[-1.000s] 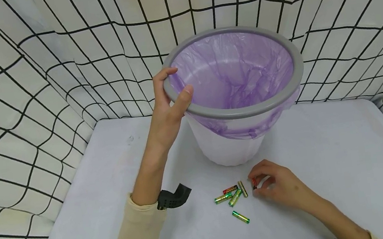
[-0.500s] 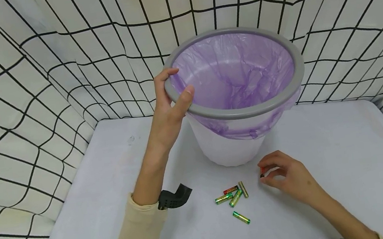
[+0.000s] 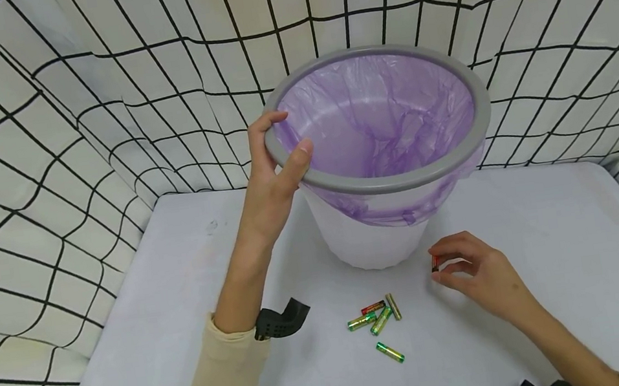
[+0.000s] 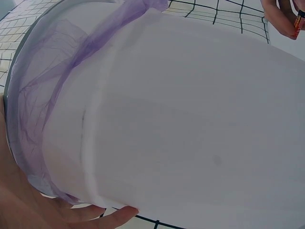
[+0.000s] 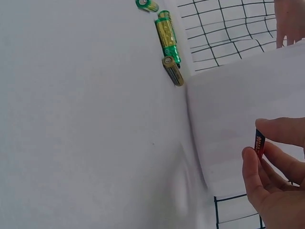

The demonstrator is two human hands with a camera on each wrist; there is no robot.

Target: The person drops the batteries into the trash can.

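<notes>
A white trash can (image 3: 371,243) with a grey rim stands toward the back of the table, lined with a purple bag (image 3: 387,111). My left hand (image 3: 273,181) grips its rim on the left side, thumb over the inside edge. In the left wrist view the can's white wall (image 4: 190,119) fills most of the picture. To the right of the can's base, my right hand (image 3: 481,271) pinches a small red and black battery (image 5: 259,143) between thumb and fingertips, above the tabletop. Several batteries (image 3: 381,319), green-gold, red and gold, lie in a loose cluster in front of the can.
One green battery (image 3: 390,352) lies apart, nearer the front. A white cloth covers the table (image 3: 556,239). White walls with black netting (image 3: 167,94) enclose the left, back and right sides. A black strap piece (image 3: 282,318) sits at the left wrist.
My right hand has moved right and toward the can's side, lifting the red and black battery away from the cluster. The left hand keeps its grip on the rim.
</notes>
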